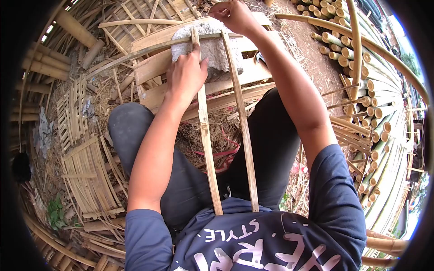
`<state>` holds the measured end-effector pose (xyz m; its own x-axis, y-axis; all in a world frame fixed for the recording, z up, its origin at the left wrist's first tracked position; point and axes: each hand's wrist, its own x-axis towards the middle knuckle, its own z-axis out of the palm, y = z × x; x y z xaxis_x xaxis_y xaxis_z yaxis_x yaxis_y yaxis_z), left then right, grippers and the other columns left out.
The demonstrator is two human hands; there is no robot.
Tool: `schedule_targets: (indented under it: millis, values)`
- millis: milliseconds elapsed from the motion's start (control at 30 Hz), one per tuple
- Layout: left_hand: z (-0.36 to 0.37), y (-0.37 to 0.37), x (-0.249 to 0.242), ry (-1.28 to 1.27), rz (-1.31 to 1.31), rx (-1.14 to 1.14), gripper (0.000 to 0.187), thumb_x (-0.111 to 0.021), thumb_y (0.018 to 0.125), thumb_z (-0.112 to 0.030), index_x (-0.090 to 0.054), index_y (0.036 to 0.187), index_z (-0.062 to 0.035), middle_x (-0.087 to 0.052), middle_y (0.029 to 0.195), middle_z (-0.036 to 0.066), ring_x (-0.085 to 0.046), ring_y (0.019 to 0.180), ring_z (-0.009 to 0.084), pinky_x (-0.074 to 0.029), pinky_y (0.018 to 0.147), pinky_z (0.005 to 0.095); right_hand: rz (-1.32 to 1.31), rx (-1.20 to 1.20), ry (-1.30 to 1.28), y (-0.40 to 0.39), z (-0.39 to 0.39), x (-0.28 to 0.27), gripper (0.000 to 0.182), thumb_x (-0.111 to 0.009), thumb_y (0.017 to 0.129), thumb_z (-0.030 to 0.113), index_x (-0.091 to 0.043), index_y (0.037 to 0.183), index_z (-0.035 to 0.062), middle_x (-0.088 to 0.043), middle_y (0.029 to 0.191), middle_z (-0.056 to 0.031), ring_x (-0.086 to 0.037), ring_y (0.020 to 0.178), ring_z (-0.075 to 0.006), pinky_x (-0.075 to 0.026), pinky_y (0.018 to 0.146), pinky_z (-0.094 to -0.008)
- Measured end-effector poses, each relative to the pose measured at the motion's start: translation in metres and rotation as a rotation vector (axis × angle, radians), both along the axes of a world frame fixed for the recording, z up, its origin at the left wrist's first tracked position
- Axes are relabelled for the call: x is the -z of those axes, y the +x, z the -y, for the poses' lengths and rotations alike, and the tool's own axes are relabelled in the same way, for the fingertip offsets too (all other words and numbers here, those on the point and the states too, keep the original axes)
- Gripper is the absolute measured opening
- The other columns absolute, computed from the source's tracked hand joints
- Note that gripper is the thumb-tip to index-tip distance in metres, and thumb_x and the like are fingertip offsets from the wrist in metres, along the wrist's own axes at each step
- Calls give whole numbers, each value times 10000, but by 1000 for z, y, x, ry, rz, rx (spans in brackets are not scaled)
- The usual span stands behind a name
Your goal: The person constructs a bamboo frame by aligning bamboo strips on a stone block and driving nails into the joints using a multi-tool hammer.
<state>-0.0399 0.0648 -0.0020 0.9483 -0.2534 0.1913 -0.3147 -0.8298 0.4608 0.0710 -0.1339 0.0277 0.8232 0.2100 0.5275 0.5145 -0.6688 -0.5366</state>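
Note:
Two long bamboo strips run from my shirt over my lap to a pale stone block point(210, 56). A thin cross strip point(149, 50) lies across the block, near the far ends of the left strip point(207, 140) and the right strip point(244, 131). My left hand point(187, 74) rests on the left strip at the block, its index finger stretched along it and the thumb apart. Beyond the block, above the right strip's end, my right hand point(233, 17) is raised with its fingers curled together; whatever they may hold is too small to make out.
Bamboo planks point(156, 67) lie beneath the block. Slatted bamboo panels point(92, 178) lie on the ground at the left. Stacked bamboo poles point(377, 113) fill the right side, with a curved pole point(357, 49) in front of them.

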Motion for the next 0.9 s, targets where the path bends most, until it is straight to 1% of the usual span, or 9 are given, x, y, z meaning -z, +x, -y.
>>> schedule_targets:
  millis: [67, 167, 267, 367, 400, 533, 600, 633, 900]
  values:
    - [0, 0, 0, 3, -4, 1, 493, -608, 939, -269, -564, 1365, -26, -672, 816, 305, -674, 862, 478, -544, 817, 533, -85, -15, 18, -5, -4, -3, 118, -641, 880, 90, -746, 916, 50, -735, 863, -120, -717, 793, -238, -556, 673, -375]
    - [0, 0, -1, 9, -16, 2, 498, -607, 939, -268, -556, 1373, -29, -674, 823, 305, -674, 864, 480, -543, 820, 536, 83, -226, -43, 16, 3, 17, 196, -642, 892, 68, -738, 1061, 42, -734, 912, -112, -710, 825, -212, -553, 667, -348]
    - [0, 0, -2, 44, -8, 13, 497, -615, 940, -269, -550, 1365, -19, -693, 848, 290, -696, 855, 458, -573, 785, 518, 11, -92, -6, 12, -12, 27, 157, -768, 871, 187, -779, 992, 86, -764, 895, -55, -715, 779, -132, -589, 741, -294]
    - [0, 1, 0, 55, 1, 21, 493, -620, 939, -273, -552, 1355, -17, -703, 861, 281, -708, 855, 446, -587, 771, 510, -77, -89, 90, 7, -27, 31, 165, -780, 824, 226, -791, 946, 116, -761, 844, -92, -733, 774, -200, -581, 771, -321]
    - [0, 1, 0, 52, 3, 22, 491, -621, 938, -274, -554, 1353, -19, -703, 862, 281, -708, 857, 445, -586, 772, 510, -54, -88, 75, 6, -30, 32, 128, -767, 831, 184, -795, 923, 99, -757, 816, -100, -729, 737, -191, -579, 733, -318]
    - [-1, 1, 2, -7, -12, 9, 338, -609, 943, -260, -637, 1175, -16, -684, 834, 286, -672, 855, 484, -544, 798, 554, -58, -89, 40, 2, -38, 35, 137, -758, 824, 180, -790, 924, 92, -757, 845, -114, -732, 747, -218, -578, 741, -336]
    - [-1, 0, 1, -14, -17, 6, 319, -612, 942, -262, -642, 1143, -15, -684, 839, 290, -672, 855, 487, -544, 797, 560, -67, -61, -32, -2, -38, 33, 124, -757, 842, 136, -781, 948, 76, -763, 864, -88, -732, 784, -175, -580, 752, -312]
    - [-1, 0, 1, -13, -21, 2, 325, -612, 942, -263, -641, 1152, -16, -684, 841, 293, -673, 855, 487, -545, 799, 560, -70, -46, -68, -5, -39, 30, 120, -757, 850, 113, -777, 960, 68, -766, 873, -75, -732, 802, -153, -581, 757, -300]
    - [-1, 0, 0, -14, -30, 0, 359, -617, 939, -264, -632, 1206, -24, -686, 835, 297, -682, 853, 482, -551, 813, 555, -46, -54, -80, -6, -41, 33, 112, -745, 845, 88, -770, 951, 58, -764, 877, -98, -745, 819, -181, -585, 757, -300]
